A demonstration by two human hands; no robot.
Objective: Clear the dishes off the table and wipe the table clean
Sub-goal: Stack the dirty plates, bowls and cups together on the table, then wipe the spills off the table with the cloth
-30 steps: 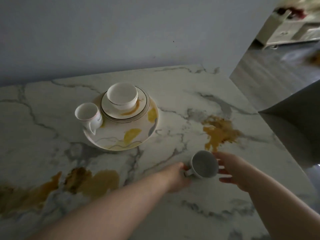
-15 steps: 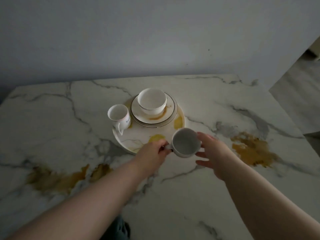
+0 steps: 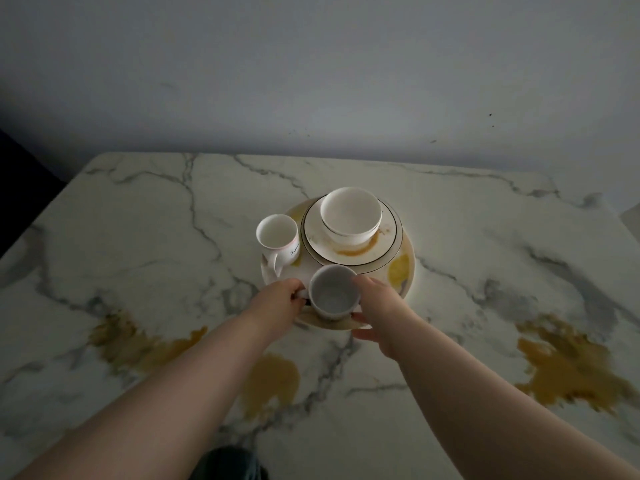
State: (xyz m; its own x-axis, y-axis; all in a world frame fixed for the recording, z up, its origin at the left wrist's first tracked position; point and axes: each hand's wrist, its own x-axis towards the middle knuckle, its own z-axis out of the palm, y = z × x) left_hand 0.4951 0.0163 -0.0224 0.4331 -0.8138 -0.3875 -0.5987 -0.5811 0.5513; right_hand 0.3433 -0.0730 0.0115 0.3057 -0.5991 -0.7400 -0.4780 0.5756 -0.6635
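The dishes are being gathered into one stack. The left hand [image 3: 280, 299] pinches the handle of the grey cup [image 3: 334, 294], and the right hand [image 3: 377, 306] lays fairly straight fingers against its side, a spread grip. The cup sits at the near edge of the large plate [image 3: 410, 268], seemingly just set down, though dim light hides the contact. Next, I judge, comes letting go, then lifting the stack off the bench [image 3: 138, 220]. The white mug [image 3: 277, 233] reads "Sun", the rest hidden.
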